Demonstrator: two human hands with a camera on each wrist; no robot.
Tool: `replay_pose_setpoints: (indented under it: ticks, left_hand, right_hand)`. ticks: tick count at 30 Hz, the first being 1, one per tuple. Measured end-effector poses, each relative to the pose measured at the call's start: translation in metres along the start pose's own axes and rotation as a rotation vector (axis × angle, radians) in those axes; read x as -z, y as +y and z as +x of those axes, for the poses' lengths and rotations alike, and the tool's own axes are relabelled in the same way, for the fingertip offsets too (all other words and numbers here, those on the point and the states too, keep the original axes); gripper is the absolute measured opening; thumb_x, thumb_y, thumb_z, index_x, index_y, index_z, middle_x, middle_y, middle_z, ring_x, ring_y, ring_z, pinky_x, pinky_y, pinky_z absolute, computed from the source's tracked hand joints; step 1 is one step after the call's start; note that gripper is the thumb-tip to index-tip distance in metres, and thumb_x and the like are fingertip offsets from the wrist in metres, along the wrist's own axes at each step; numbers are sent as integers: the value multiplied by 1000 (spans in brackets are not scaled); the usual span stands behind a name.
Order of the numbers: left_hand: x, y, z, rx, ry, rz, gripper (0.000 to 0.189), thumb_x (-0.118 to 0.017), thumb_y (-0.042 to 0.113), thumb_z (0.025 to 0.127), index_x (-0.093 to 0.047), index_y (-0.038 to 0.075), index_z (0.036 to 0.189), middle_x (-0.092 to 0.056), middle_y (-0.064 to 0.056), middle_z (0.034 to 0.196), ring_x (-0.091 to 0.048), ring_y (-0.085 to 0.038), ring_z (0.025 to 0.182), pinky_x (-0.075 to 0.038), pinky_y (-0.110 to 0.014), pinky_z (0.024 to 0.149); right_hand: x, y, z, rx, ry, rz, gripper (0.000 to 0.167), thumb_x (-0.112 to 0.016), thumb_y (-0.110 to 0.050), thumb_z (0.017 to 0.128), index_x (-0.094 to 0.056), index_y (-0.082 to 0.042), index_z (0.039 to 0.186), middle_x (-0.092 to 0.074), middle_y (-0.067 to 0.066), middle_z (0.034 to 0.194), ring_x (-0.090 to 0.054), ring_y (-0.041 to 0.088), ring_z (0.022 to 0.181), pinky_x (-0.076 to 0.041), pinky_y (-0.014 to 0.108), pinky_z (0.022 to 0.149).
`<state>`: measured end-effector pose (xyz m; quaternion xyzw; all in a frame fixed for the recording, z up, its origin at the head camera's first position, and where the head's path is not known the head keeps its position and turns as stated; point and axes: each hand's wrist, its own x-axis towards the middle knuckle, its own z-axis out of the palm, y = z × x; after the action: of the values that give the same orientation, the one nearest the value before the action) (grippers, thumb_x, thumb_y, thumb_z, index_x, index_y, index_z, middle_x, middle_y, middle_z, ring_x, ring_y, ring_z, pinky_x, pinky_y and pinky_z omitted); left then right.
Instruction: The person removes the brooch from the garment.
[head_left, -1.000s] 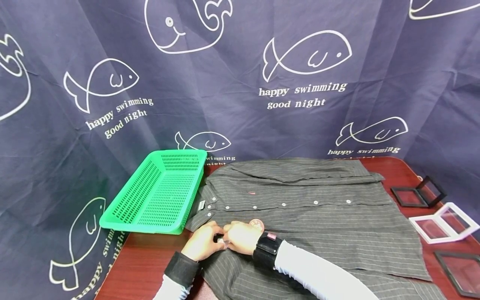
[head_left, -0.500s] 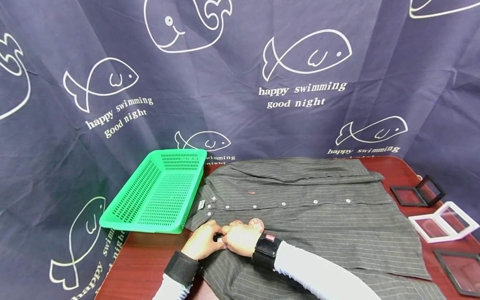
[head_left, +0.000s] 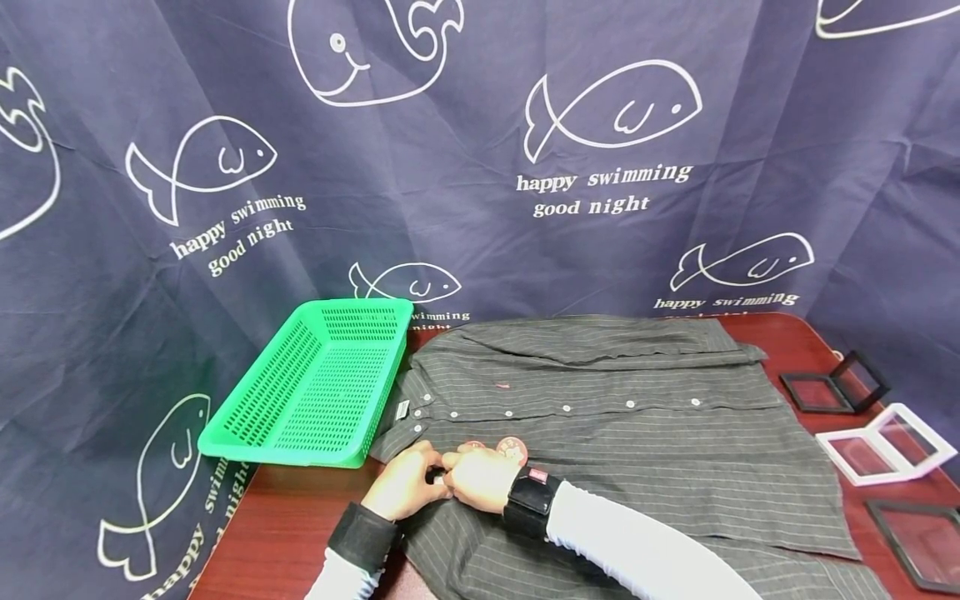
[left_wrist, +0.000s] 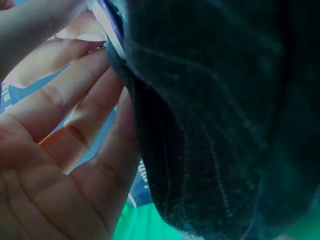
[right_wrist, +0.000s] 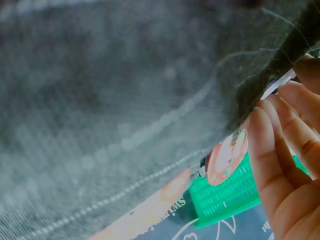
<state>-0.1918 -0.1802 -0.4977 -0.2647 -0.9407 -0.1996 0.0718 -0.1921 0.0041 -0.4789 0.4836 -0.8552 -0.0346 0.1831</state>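
Observation:
A dark grey striped shirt (head_left: 600, 467) lies spread out, collar to the left. My left hand (head_left: 405, 485) and right hand (head_left: 483, 478) meet at its near shoulder, below the collar. Between them is a badge (head_left: 439, 479), seen edge-on with a pale rim and a purplish face in the left wrist view; both hands pinch it against the raised cloth. The fingers hide most of it. Just beyond my right hand, a round pink badge (head_left: 512, 451) sits on the shirt. Another round badge (right_wrist: 227, 157) shows in the right wrist view, mostly covered by that hand in the head view.
At the left stands a green plastic basket (head_left: 337, 400), close to the collar. Along the right edge of the red-brown table (head_left: 300, 517) are a black frame (head_left: 825, 393), a white frame (head_left: 870, 454) and another dark frame (head_left: 926, 542). A patterned curtain (head_left: 480, 225) hangs behind.
My right hand has shifted slightly downward since a second ago, uncovering part of a second round badge on the shirt. Both hands keep their grip at the same spot.

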Motion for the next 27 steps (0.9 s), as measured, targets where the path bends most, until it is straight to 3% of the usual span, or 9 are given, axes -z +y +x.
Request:
replay_pose_setpoints:
  ticks: [11, 20, 27]
  left_hand:
    - [1, -1, 0, 21, -10, 8, 26, -86, 23, 63, -68, 18, 80, -53, 6, 75, -47, -3, 67, -44, -21, 63]
    - [1, 0, 0, 44, -16, 5, 22, -84, 22, 64, -67, 18, 76, -51, 7, 73, -45, -4, 65, -42, -21, 61]
    - [-1, 0, 0, 42, -11, -2, 22, -84, 22, 63, -67, 18, 76, -51, 7, 73, -45, -3, 64, -41, -20, 60]
  right_hand:
    - [-4, 1, 2, 16, 18, 16, 5, -74, -29, 79, -74, -26, 75, -60, -10, 83, -53, 9, 67, -39, 19, 58]
    - [-3, -3, 4, -9, 27, -120, 10, -74, -31, 78, -69, -27, 70, -59, -14, 83, -53, 6, 64, -41, 18, 56]
    - [-4, -4, 4, -21, 35, -107, 14, -75, -34, 78, -67, -25, 72, -59, -14, 82, -54, 6, 65, -43, 20, 55]
